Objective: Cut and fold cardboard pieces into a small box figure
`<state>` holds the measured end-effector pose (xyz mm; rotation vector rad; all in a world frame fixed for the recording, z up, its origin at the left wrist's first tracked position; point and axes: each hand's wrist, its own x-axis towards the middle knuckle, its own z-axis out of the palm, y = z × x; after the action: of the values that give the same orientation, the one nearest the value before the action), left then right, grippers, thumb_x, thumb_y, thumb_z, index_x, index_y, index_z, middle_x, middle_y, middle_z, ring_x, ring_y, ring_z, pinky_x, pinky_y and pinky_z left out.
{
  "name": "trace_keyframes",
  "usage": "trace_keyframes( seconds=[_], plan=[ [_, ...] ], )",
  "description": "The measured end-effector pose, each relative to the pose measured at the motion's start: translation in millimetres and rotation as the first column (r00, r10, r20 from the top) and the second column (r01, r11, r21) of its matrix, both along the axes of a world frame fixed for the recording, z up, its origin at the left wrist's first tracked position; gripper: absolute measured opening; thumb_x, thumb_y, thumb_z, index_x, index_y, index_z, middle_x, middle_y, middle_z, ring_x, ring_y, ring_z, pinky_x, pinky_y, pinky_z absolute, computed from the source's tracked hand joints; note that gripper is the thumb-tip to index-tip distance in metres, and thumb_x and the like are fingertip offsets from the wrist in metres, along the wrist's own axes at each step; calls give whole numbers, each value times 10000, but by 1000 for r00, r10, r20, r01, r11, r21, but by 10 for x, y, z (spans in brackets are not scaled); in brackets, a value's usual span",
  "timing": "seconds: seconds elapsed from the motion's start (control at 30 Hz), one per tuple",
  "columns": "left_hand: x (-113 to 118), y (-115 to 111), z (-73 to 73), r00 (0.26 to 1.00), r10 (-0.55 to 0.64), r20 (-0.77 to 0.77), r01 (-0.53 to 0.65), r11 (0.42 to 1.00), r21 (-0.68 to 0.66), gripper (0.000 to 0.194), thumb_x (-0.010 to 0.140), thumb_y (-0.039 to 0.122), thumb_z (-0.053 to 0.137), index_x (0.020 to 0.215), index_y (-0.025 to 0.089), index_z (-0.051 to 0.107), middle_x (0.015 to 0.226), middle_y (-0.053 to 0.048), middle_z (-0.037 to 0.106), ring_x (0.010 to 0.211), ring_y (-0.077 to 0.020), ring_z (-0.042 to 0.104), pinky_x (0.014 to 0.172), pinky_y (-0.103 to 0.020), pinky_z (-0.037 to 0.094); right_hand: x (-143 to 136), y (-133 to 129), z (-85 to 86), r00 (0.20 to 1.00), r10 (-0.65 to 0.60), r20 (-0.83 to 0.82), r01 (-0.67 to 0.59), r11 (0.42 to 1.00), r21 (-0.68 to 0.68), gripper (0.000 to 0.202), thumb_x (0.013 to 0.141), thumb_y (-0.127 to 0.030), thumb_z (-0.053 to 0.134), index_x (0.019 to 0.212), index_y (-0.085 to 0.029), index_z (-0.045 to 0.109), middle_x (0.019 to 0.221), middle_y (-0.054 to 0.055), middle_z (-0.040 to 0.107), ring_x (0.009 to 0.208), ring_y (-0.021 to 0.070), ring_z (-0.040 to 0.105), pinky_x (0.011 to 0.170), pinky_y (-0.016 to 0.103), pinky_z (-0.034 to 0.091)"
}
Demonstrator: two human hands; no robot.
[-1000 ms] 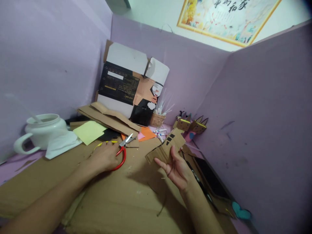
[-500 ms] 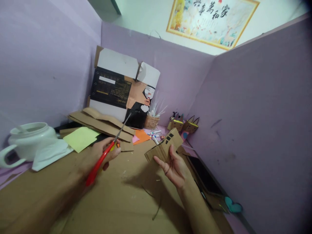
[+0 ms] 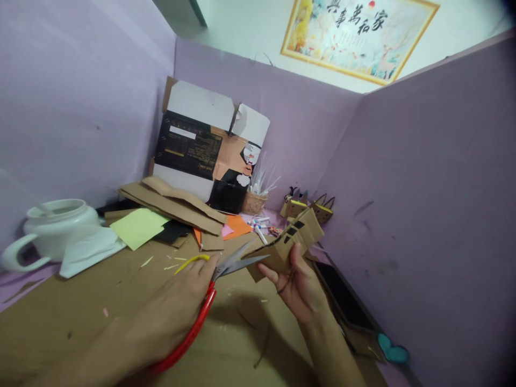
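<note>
My left hand (image 3: 187,295) is closed around the handles of a pair of scissors (image 3: 196,325), one red and one yellow. Their blades stand apart and point right, at the lower left end of a folded piece of cardboard (image 3: 300,239). Whether the blades touch the cardboard I cannot tell. Black rectangles mark the upper face of this brown piece. Fingers and thumb of my right hand (image 3: 298,285) pinch it from below, holding it above the table.
Brown cardboard covers the table (image 3: 133,333), with thin scraps on it. A white teapot (image 3: 60,228) stands left. Cardboard strips (image 3: 177,207), yellow-green paper (image 3: 139,228), markers (image 3: 261,234) and a flattened box (image 3: 197,150) lie behind. A dark tablet-like panel (image 3: 342,295) is at right.
The scissors have swung from upright and closed to pointing right with blades spread, and moved toward the cardboard. My right hand has shifted slightly right and tilted the cardboard.
</note>
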<state>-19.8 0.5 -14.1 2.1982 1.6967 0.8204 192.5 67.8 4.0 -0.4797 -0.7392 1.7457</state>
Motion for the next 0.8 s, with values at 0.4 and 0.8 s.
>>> trace_keyframes(
  seconds=[0.4, 0.8],
  plan=[
    [78, 21, 23, 997, 11, -82, -12, 1000, -8, 523, 780, 68, 305, 1273, 230, 372, 1105, -86, 572, 1002, -224, 533, 833, -338, 421, -30, -25, -20, 1000, 21, 19, -22, 999, 28, 233, 809, -305, 573, 1013, -200, 617, 929, 39, 717, 827, 205, 680, 632, 355, 593],
    [55, -16, 71, 964, -23, -266, 12, 999, -43, 496, 792, 52, 268, 1261, 177, 370, 923, -103, 592, 794, -226, 571, 704, -362, 445, -15, -13, -29, 999, 41, 14, -42, 999, 9, 226, 821, -289, 557, 1028, -217, 610, 929, 30, 717, 827, 203, 679, 636, 381, 590]
  ],
)
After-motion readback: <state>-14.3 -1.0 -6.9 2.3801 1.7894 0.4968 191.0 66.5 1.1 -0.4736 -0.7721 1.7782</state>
